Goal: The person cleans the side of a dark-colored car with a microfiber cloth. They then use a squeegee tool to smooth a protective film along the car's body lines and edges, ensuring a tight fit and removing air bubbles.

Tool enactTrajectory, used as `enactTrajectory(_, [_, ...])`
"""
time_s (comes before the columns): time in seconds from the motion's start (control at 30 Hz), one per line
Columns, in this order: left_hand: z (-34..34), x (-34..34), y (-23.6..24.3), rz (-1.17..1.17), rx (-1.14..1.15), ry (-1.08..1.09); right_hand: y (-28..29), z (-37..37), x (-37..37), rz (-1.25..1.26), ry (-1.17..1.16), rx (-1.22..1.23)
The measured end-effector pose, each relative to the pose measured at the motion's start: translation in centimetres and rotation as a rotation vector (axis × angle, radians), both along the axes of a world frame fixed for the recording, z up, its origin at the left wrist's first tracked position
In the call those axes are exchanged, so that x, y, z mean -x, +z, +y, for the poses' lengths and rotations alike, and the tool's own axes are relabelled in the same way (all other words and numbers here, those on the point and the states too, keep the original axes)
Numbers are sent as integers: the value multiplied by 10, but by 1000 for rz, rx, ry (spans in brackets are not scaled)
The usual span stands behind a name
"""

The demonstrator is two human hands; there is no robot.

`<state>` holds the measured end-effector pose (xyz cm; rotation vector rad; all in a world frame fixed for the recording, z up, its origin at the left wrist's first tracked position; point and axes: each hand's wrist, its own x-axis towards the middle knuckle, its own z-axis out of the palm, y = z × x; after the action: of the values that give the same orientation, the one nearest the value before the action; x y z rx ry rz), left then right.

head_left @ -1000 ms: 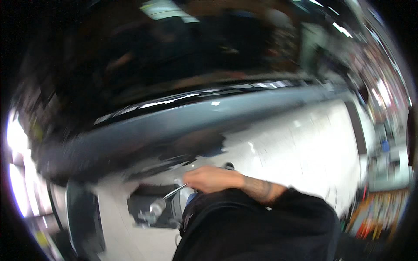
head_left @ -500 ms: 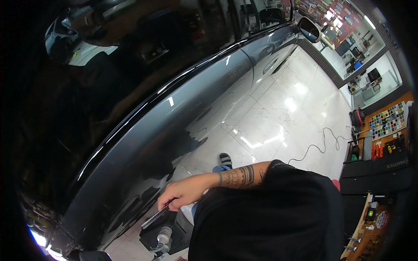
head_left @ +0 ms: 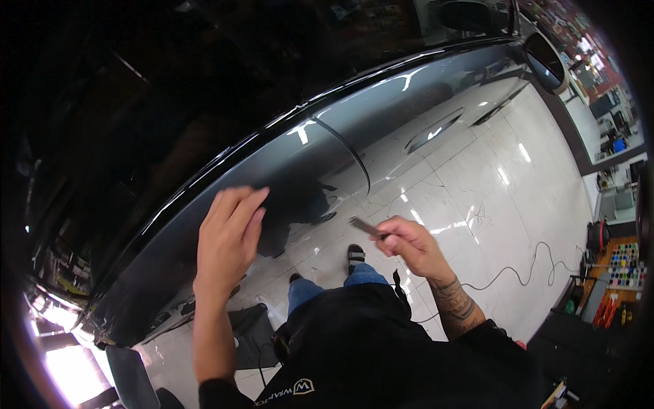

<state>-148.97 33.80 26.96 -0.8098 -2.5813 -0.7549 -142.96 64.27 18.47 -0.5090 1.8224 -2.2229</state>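
My left hand (head_left: 228, 238) is raised beside the glossy grey car door (head_left: 272, 163), its fingers loosely curved and apart, holding nothing; whether it touches the panel I cannot tell. To the right, my right hand (head_left: 409, 242) grips a flat, dark metallic tool (head_left: 362, 227), its tip angled toward the upper left. Higher on the body are a dark panel seam (head_left: 357, 157), a door handle recess (head_left: 432, 135) and the glossy black window area (head_left: 191, 82). The wing mirror (head_left: 545, 61) sticks out at the upper right.
Below are my sandalled feet (head_left: 354, 254) on white floor tiles (head_left: 490, 177) and a dark platform (head_left: 248, 330) at lower left. A cable (head_left: 518, 276) snakes rightward toward a workbench with colour swatches (head_left: 623, 266) and black cabinets (head_left: 558, 341).
The view has shifted along the car. My left hand has come into view, raised toward the door. My right hand, still gripping the tool, has moved up and rightward from low beside the platform.
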Motion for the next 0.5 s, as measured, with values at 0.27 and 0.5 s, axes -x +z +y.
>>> enactTrajectory(0.27, [51, 69, -2, 197, 367, 155, -2, 32, 22, -37, -266, -83])
enactTrajectory(0.5, [50, 88, 9, 182, 524, 120, -1, 16, 50, -63, -324, -73])
